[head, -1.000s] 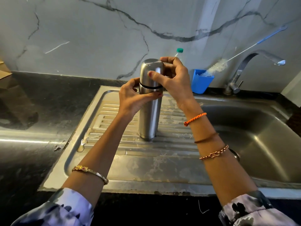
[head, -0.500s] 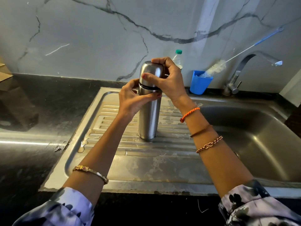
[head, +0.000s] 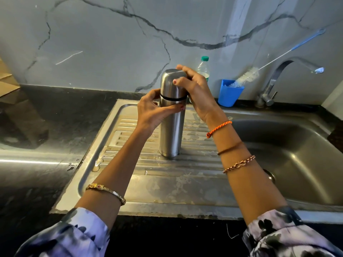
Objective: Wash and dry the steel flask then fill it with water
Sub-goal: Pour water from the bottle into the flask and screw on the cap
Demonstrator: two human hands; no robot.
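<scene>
flask (head: 171,127) silver, black band | cup (head: 229,95) blue | wall (head: 111,43) grey, dark veins | sleeves (head: 74,236) lilac-black blotches

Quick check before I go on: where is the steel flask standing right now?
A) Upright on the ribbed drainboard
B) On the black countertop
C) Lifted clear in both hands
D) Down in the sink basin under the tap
A: the steel flask stands upright with its base on the ribbed drainboard, the left hand gripping its body and the right hand gripping its cap.
</scene>
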